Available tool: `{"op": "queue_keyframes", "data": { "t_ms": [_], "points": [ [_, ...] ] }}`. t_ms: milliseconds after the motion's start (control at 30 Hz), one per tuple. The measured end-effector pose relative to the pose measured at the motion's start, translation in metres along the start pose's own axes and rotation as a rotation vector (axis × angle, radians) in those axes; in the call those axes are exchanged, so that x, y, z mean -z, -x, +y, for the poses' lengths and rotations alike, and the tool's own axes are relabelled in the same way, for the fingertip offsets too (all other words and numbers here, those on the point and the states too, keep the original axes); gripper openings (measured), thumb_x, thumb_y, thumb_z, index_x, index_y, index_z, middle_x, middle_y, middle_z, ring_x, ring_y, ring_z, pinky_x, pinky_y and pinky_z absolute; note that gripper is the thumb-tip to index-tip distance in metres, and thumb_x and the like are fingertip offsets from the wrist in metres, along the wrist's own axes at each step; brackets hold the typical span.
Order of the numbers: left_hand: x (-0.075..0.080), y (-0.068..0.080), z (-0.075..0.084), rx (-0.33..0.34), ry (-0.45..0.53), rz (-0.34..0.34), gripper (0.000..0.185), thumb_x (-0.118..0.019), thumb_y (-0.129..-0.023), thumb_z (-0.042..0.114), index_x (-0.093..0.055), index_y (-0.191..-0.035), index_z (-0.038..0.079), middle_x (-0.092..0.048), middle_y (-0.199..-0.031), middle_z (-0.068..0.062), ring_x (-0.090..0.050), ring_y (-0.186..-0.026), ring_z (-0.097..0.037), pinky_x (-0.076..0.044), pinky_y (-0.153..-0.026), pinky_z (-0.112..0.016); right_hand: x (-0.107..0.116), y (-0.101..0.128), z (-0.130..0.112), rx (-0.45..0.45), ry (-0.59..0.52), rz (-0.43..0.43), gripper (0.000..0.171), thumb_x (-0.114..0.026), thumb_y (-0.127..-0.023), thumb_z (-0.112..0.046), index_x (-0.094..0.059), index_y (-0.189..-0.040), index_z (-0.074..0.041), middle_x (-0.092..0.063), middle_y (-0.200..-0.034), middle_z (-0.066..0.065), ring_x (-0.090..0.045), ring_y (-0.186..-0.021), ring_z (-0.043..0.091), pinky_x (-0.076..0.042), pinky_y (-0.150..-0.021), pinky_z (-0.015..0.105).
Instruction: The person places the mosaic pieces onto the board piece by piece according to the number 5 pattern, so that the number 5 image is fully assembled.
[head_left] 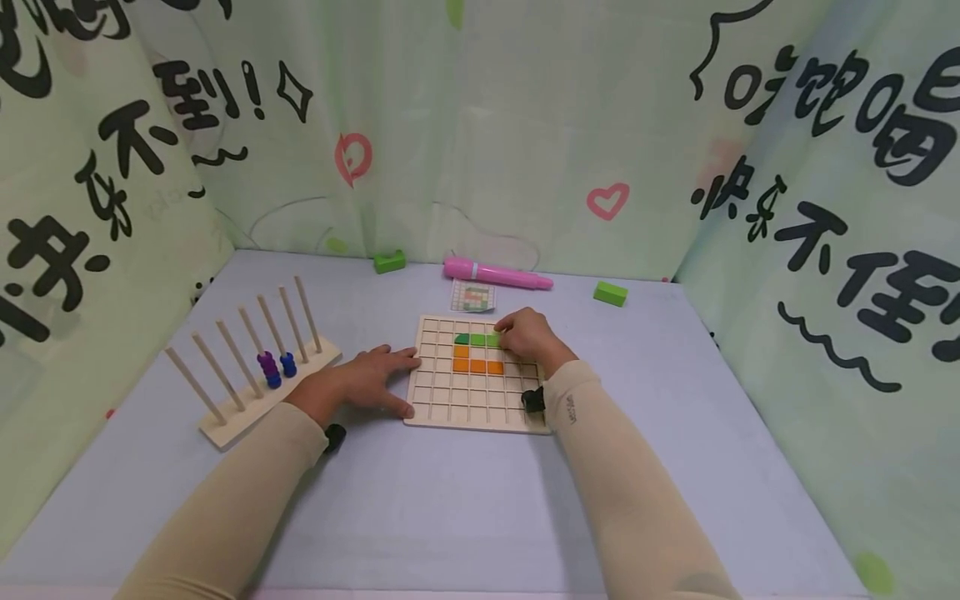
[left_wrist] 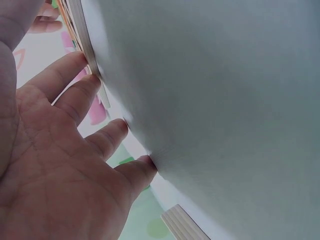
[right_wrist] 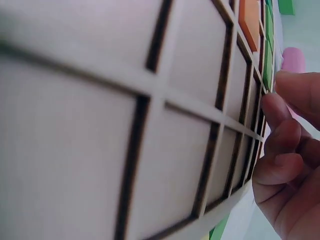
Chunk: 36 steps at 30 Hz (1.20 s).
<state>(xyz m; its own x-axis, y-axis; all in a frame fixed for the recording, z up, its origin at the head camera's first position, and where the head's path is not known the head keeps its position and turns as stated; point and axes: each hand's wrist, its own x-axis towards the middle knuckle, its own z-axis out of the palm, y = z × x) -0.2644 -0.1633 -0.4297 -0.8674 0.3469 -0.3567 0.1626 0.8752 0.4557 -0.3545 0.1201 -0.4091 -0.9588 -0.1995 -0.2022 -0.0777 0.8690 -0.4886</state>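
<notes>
Fingers of the left hand point(head_left: 365, 384) lie flat, touching the board point(head_left: 450, 400). Right hand point(head_left: 528, 336) curls on a green block point(head_left: 489, 339) above orange blocks point(head_left: 477, 362). Black Chinese writing point(head_left: 840, 133) covers the curtain; I cannot read it.

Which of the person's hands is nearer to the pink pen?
Right. The right hand rests on the grid board's far part, just before the pink pen; the left hand lies at the board's left edge, farther away.

Head overhead; wrists close, perhaps grid board point(head_left: 472, 375).
</notes>
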Motion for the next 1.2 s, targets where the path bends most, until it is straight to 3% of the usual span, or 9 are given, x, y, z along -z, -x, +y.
{"op": "queue_keyframes", "data": {
  "t_ms": [333,500,800,1200],
  "points": [
    [0.004,0.001,-0.001,0.014,-0.004,0.008,0.098,-0.087,-0.08,0.051,-0.04,-0.161,0.025,-0.024,-0.174,0.0,-0.015,-0.158,-0.046,-0.022,-0.122,-0.07,0.013,0.009,0.011,0.024,-0.151,-0.03,0.028,-0.064,-0.102,-0.018,-0.069,-0.127,-0.007,-0.066,-0.128,0.014,-0.058,-0.111,0.029,-0.052,-0.1,0.043],
    [0.003,0.0,-0.003,-0.001,-0.018,0.008,0.097,-0.086,-0.081,0.051,-0.039,-0.162,0.024,-0.023,-0.174,0.0,-0.014,-0.159,-0.046,-0.021,-0.122,-0.069,0.022,0.015,0.027,-0.044,-0.203,-0.027,0.027,-0.065,-0.103,-0.019,-0.068,-0.127,-0.007,-0.064,-0.129,0.013,-0.055,-0.112,0.029,-0.049,-0.103,0.044],
    [0.003,0.002,0.0,-0.005,-0.026,-0.001,0.096,-0.085,-0.083,0.051,-0.038,-0.162,0.023,-0.023,-0.174,-0.001,-0.013,-0.159,-0.045,-0.02,-0.123,-0.068,0.028,0.02,0.06,-0.161,-0.181,-0.016,0.031,-0.065,-0.102,-0.023,-0.068,-0.13,-0.009,-0.062,-0.135,0.013,-0.053,-0.116,0.029,-0.047,-0.108,0.047],
    [0.001,0.001,0.003,-0.01,-0.009,-0.006,0.097,-0.086,-0.081,0.05,-0.039,-0.162,0.023,-0.024,-0.174,-0.002,-0.012,-0.159,-0.045,-0.02,-0.122,-0.07,0.03,0.03,0.081,-0.167,-0.138,-0.036,0.036,-0.067,-0.1,-0.02,-0.068,-0.134,-0.007,-0.064,-0.137,0.015,-0.055,-0.118,0.03,-0.046,-0.111,0.048]
  ]
}}
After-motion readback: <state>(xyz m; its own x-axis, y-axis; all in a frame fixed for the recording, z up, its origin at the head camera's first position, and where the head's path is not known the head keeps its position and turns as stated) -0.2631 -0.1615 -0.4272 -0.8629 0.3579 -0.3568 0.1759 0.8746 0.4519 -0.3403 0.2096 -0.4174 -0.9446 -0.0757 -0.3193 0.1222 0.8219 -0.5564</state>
